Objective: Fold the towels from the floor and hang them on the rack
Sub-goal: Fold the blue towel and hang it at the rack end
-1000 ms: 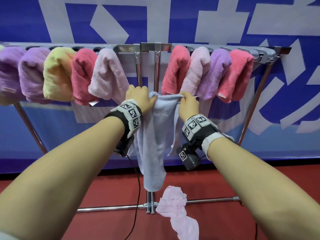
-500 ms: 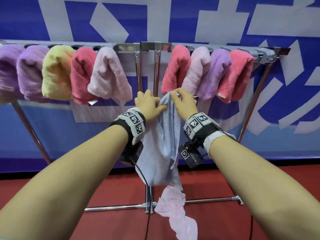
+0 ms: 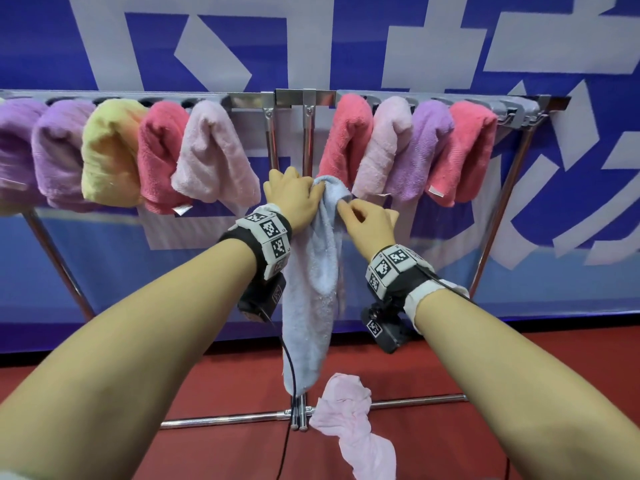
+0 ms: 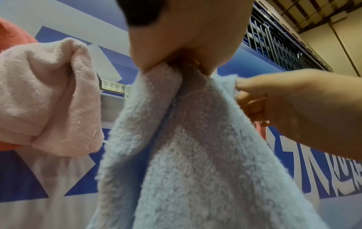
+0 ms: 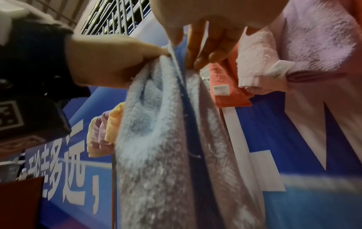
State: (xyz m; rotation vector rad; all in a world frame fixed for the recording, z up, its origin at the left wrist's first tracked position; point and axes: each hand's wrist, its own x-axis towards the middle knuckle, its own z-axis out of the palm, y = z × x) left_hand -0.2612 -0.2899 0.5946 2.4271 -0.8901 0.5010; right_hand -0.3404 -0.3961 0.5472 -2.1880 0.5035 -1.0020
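Both hands, left hand [image 3: 294,199] and right hand [image 3: 367,221], pinched the blue towel [image 3: 311,289] at its top; uneven halves risked a crooked fold

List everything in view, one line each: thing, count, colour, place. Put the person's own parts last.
Hanging folded terry towels: nine in full view, purple, yellow, coral and pale pink, on the rack's top rail, five left of centre, four right; a sliver of another at the far left edge.
Metal drying rack: one, silver, before the banner.
Light blue terry towel: one, held up, hanging down at the rack's centre.
Pale pink crumpled towel: one, on the red floor, across the rack's bottom bar.
Printed banner: one, blue and white, behind the rack.
Wrist cameras with marker bands: two, black and white.
Left hand: grips the blue towel's top.
Right hand: pinches its edge.
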